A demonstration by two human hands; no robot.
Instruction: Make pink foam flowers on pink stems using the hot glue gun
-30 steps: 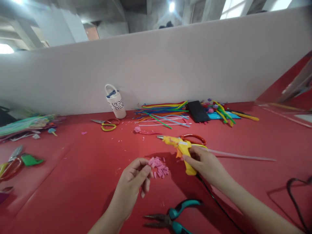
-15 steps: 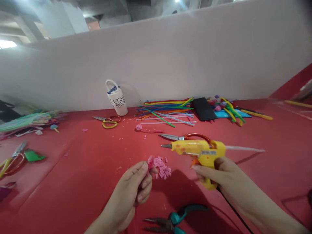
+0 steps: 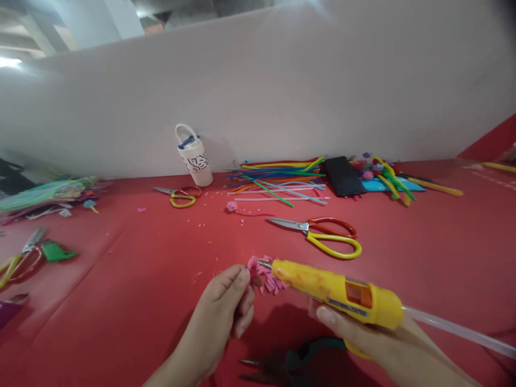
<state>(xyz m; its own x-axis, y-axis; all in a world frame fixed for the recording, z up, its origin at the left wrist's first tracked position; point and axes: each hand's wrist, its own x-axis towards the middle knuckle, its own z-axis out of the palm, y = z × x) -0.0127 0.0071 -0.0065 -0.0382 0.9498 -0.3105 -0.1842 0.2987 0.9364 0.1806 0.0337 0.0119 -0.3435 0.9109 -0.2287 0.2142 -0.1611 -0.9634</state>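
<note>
My right hand (image 3: pixel 371 341) grips a yellow hot glue gun (image 3: pixel 342 293) with a clear glue stick (image 3: pixel 459 330) trailing from its back. The metal nozzle points left and meets a small pink bud (image 3: pixel 252 265) that my left hand (image 3: pixel 223 312) pinches between thumb and fingers. Just behind the nozzle, a heap of small pink pieces (image 3: pixel 272 282) lies on the red table (image 3: pixel 121 301). Red-and-yellow scissors (image 3: pixel 322 236) rest a little beyond the gun.
Teal-handled pliers (image 3: pixel 282 365) lie near the front edge between my arms. At the back stand a white cup (image 3: pixel 194 159), a second pair of scissors (image 3: pixel 179 196), coloured sticks (image 3: pixel 278 180), a black phone (image 3: pixel 344 176) and a white partition wall (image 3: pixel 282 91). Scissors and scraps (image 3: pixel 28 258) sit left.
My right hand lifted the glue gun off the table, uncovering the scissors, and swung its nozzle down and left to the pink bud. My left hand closed on the bud.
</note>
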